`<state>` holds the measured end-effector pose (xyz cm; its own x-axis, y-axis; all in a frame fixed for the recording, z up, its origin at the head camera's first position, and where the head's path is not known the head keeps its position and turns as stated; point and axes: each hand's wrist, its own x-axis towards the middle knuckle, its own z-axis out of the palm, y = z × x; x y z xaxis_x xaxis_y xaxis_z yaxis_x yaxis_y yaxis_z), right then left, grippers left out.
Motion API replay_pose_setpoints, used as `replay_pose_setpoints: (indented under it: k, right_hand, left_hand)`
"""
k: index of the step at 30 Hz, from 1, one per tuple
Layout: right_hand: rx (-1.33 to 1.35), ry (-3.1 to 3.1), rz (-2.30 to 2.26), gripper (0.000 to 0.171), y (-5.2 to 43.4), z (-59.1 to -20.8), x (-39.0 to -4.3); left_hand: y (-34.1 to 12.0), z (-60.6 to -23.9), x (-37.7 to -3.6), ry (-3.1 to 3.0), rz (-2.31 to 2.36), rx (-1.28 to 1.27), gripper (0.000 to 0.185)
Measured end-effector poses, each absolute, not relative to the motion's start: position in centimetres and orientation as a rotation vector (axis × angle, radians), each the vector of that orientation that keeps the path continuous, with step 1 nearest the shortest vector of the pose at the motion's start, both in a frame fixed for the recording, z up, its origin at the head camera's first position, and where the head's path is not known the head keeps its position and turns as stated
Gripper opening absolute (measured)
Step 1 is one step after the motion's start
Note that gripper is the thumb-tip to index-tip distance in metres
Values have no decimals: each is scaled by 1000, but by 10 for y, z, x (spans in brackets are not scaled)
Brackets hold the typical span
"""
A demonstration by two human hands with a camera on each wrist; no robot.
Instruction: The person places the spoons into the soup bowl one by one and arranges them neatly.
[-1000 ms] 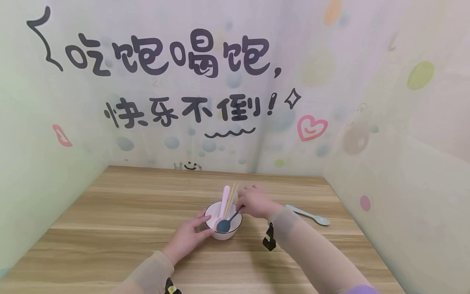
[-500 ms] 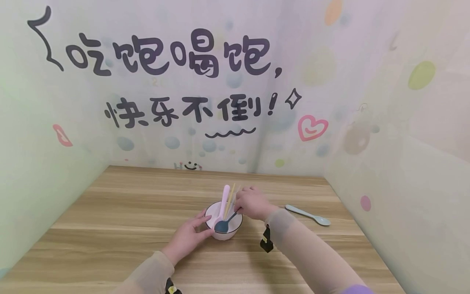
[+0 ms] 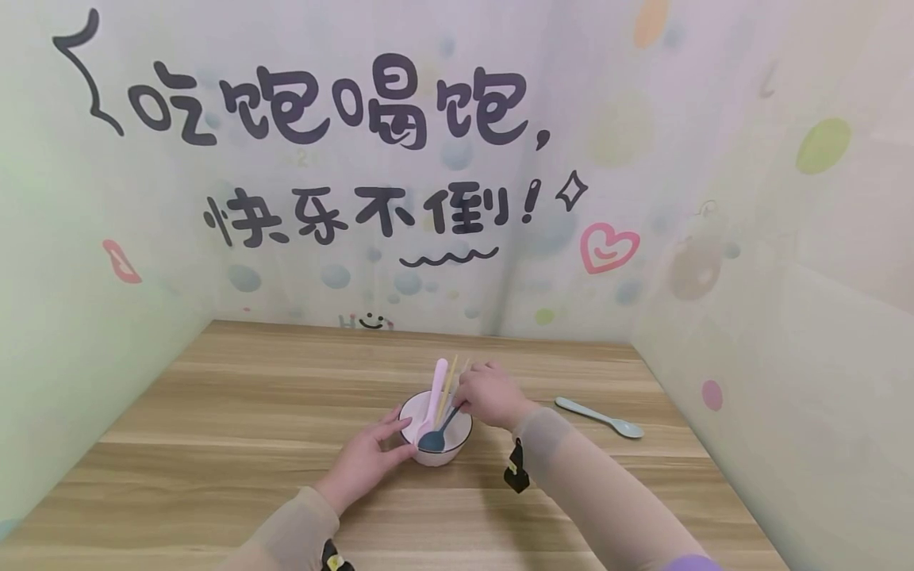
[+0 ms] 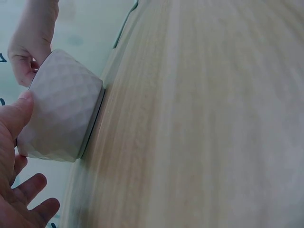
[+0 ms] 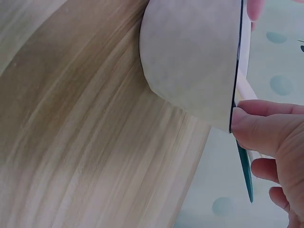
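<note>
From the head view I see my left hand [image 3: 367, 460] nearest me, fingers laid straight against the near-left side of the bowl [image 3: 434, 432], thumb up by the rim. The left wrist view confirms it: the thumb [image 4: 16, 114] presses the faceted white wall of the bowl [image 4: 61, 118] and the other fingers spread loose below it, so this hand steadies the bowl rather than clasping it.

The bowl stands upright on the table [image 3: 250, 412], about mid-table and a little to the right. In it lie a dark blue spoon [image 3: 432, 435], head down in the bowl, a pink spoon [image 3: 432, 392] leaning up over the far rim, and chopsticks [image 3: 448, 387] just beside the pink spoon.

My right hand [image 3: 489, 394] sits at the bowl's far-right rim, fingers curled. From the right wrist view the thumb [image 5: 261, 130] rests at the dark-edged rim of the bowl [image 5: 190, 57] and the thin blue handle of the spoon [image 5: 244, 168] passes under it; I read that as a pinch on the dark blue spoon's handle.

Further right, well apart from the bowl, a pale blue spoon [image 3: 600, 417] lies flat on the table. Beyond the table stands the wall [image 3: 357, 159] with its dark lettering and a pink heart [image 3: 607, 247].
</note>
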<state>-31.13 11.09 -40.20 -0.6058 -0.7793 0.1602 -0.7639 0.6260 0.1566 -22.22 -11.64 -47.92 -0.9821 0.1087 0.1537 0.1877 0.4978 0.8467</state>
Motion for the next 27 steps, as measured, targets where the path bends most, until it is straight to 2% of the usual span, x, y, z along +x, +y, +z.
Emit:
replay_pose_setpoints:
  k: [15, 27]
  right_hand:
    - [1231, -2663, -19, 16, 112, -404, -310]
    - [1189, -2735, 198, 11, 124, -413, -318]
  left_hand:
    - [-118, -483, -225, -2663, -1508, -266, 52]
    - [-117, -481, -224, -2681, -1486, -269, 54]
